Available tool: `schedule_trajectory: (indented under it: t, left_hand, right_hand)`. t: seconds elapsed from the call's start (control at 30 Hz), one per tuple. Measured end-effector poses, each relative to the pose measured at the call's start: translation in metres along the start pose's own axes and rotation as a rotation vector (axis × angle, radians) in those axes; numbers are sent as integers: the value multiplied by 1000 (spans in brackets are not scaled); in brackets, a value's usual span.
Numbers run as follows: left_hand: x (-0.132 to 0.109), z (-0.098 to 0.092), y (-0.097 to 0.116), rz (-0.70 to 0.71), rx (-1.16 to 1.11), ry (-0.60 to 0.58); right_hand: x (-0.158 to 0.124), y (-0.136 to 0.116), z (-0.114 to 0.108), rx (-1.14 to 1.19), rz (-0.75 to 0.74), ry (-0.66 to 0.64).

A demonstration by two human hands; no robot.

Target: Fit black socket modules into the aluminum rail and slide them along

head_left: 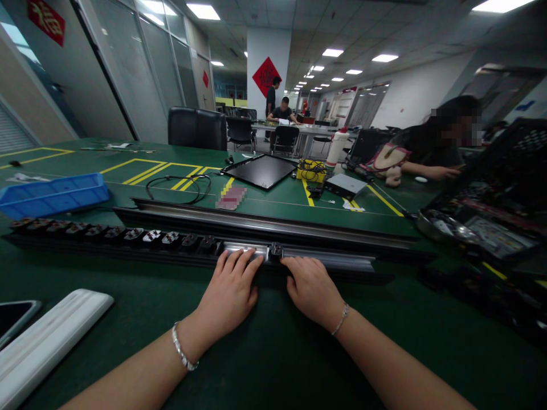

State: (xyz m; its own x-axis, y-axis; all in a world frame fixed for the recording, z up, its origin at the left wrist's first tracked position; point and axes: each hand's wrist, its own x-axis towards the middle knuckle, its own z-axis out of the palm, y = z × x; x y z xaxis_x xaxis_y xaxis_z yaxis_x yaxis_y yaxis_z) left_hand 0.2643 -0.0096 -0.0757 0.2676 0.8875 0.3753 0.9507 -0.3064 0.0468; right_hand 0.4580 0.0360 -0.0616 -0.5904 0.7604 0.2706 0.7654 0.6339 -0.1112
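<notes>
A long black rail (350, 262) with a silvery channel lies across the green table before me. Several dark block-shaped modules (115, 232) sit in a row along its left part; a few show pale tops. One separate small black module (276, 249) stands in the channel between my hands. My left hand (231, 285) rests on the rail left of that module, its fingers spread over the bare channel. At the module's lower right edge is the index fingertip of my right hand (314, 287). That hand's other fingers lie over the rail's front side, thumb apart below.
Behind the rail lies a second long black rail (273, 221). A blue bin (55, 193) stands left; a flat dark panel (260, 169), a yellow box with cables (311, 169) and a grey box (345, 186) lie farther back. A co-worker (431, 142) sits at the right.
</notes>
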Motion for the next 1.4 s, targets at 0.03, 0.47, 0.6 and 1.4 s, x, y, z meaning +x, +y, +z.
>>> schedule_trajectory:
  t: [0.03, 0.47, 0.6, 1.4]
  left_hand:
    - [0, 0, 0, -3, -1, 2]
    - [1, -3, 0, -5, -24, -5]
    - [1, -4, 0, -11, -23, -31]
    - [-7, 2, 11, 32, 119, 35]
  right_hand:
    - [0, 0, 0, 1, 0, -2]
    - [1, 1, 0, -18, 8, -19]
    - [1, 1, 0, -10, 8, -17]
    - [-1, 3, -1, -19, 20, 17]
